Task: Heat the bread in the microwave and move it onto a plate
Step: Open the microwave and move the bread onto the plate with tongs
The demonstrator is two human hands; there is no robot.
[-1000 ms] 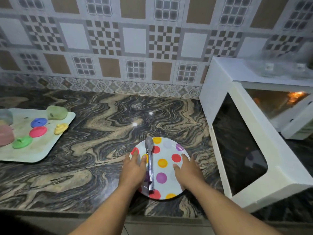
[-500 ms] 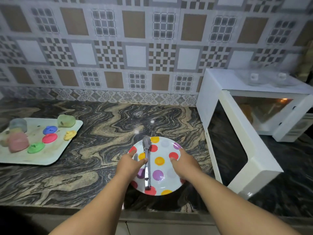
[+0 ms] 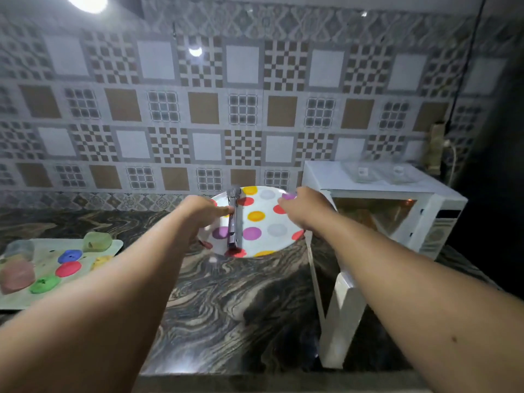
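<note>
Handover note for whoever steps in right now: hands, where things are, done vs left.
Left hand: grips the left rim of the polka-dot plate, thumb over the edge near the tongs.
Right hand: grips the right rim.
Plate: held up off the marble counter, beside the microwave. Metal tongs lie across it; no bread on it.
Microwave: door swung open, cavity lit; something brownish inside, too blurred to call bread.
Done: door open, plate and tongs in hand.
Left: bring the plate to the cavity, tong the bread onto it, set the plate down, shut the door.
</note>
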